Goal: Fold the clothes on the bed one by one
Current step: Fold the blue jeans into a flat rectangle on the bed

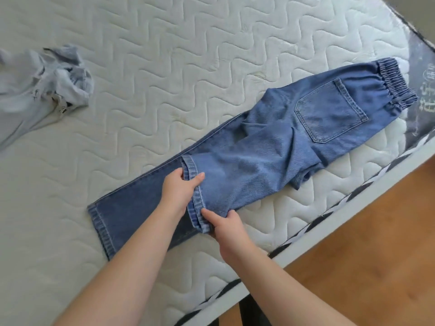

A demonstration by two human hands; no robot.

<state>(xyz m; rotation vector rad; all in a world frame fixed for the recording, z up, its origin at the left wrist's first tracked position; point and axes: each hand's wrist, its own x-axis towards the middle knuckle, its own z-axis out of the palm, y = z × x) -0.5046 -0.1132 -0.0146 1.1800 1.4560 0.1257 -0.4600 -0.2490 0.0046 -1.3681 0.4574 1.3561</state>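
Denim item: blue jeans (270,147), lying flat and diagonally on the bed, back side up.
Jeans, waistband: elastic, gathered, at the upper right near the mattress edge (395,83).
Jeans, back pocket: one patch pocket (332,114) showing, just below the waistband.
Jeans, upper leg: doubled back toward the seat, so its hem (195,191) lies across the middle of the leg beneath.
Jeans, lower leg: stretched out full length toward the lower left, its hem (101,231) flat on the mattress.
Left hand (179,191): at the far end of the folded hem, thumb on top of the denim and fingers curled under the edge, pinching it.
Right hand (228,227): at the near end of the same hem, thumb laid on top and fingers tucked beneath, gripping the cloth.
Arms: both bare, reaching in from the bottom of the view.
Bed: white quilted mattress (164,67) with a wavy stitched pattern and a black-and-white striped edge band (313,229) along the near side.
Other garment: pale grey-blue piece of clothing (40,90), crumpled and unfolded, at the far left of the mattress, well apart from the jeans.
Floor: wooden boards (364,255), orange-brown, beside the bed at the lower right.
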